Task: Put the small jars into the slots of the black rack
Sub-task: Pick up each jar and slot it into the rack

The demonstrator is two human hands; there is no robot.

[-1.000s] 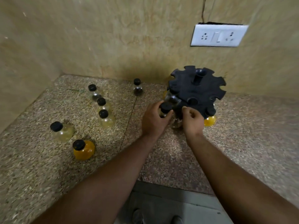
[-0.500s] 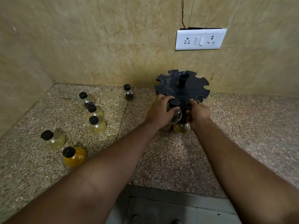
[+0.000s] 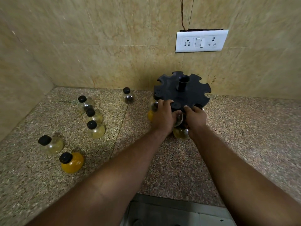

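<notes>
The round black rack point(image 3: 192, 93) with notched slots stands on the counter against the back wall. My left hand point(image 3: 163, 117) is wrapped around a clear small jar point(image 3: 179, 119) at the rack's near edge, the jar's top up under the upper disc. My right hand point(image 3: 195, 121) grips the rack's edge and lower part beside that jar. A yellowish jar point(image 3: 180, 134) hangs low in the rack beneath my hands; another yellow one point(image 3: 150, 115) shows at its left side. Several loose jars with black caps stand on the left, among them an orange one point(image 3: 71, 162).
The speckled stone counter point(image 3: 244, 136) meets tiled walls at the back and left. A white switch and socket plate point(image 3: 201, 41) is on the wall above the rack. The counter's front edge runs under my forearms, with the floor below it.
My left hand has pushed the clear jar further up and in under the rack's top disc. The right hand has stayed on the rack. The camera has tilted, so the view shifted.
</notes>
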